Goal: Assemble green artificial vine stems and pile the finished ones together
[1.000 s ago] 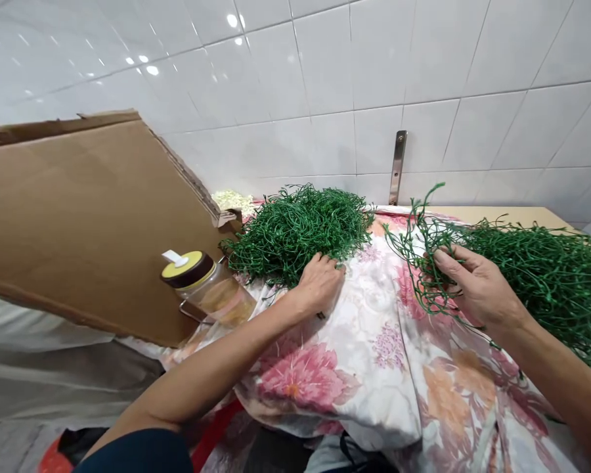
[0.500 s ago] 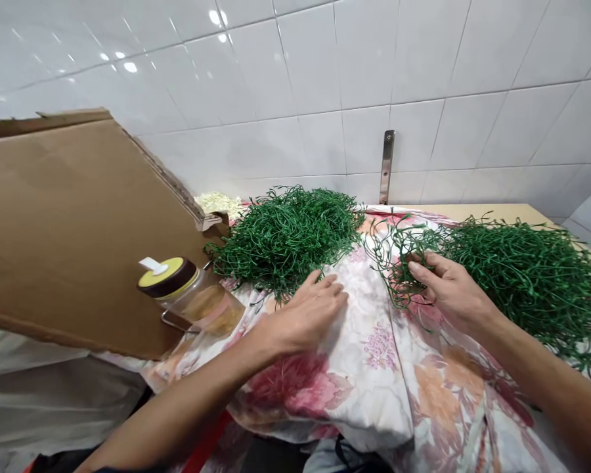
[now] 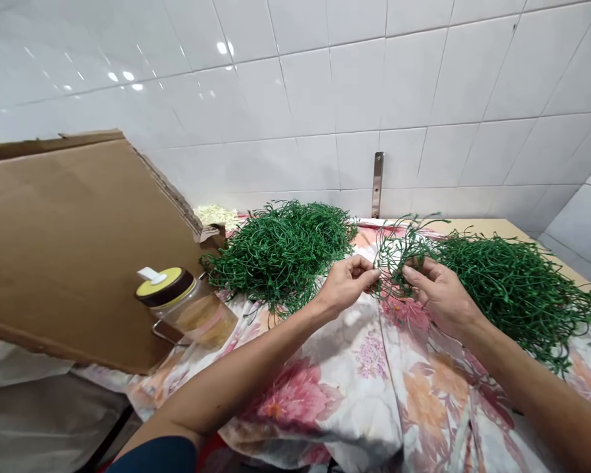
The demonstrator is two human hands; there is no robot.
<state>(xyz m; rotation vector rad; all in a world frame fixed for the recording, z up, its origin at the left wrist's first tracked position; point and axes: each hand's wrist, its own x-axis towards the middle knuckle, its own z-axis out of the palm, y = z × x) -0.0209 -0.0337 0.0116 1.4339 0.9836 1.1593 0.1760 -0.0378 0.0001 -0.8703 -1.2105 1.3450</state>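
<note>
My right hand (image 3: 440, 289) pinches a loose bunch of thin, wiry green stems (image 3: 406, 240), which look like plastic. At the left edge of that bunch, the thumb and forefinger of my left hand (image 3: 347, 282) are closed on the thin ends of stems; how many is too small to tell. A large tangled pile of green stems (image 3: 288, 246) lies just behind my left hand. Another green pile (image 3: 519, 289) lies to the right, beside and beyond my right hand.
A floral cloth (image 3: 369, 368) covers the work surface, with bare wooden board (image 3: 482, 226) at the back. Left stand a clear jar (image 3: 201, 322) with a yellow-and-brown lid and a big cardboard box (image 3: 73, 256). Pale small pieces (image 3: 217, 215) lie by the tiled wall (image 3: 305, 164), which carries a metal bracket (image 3: 377, 184).
My left hand has moved right and up from the left pile's front edge to the bunch, and its fingers have closed. My right hand still holds the bunch. The view has shifted slightly.
</note>
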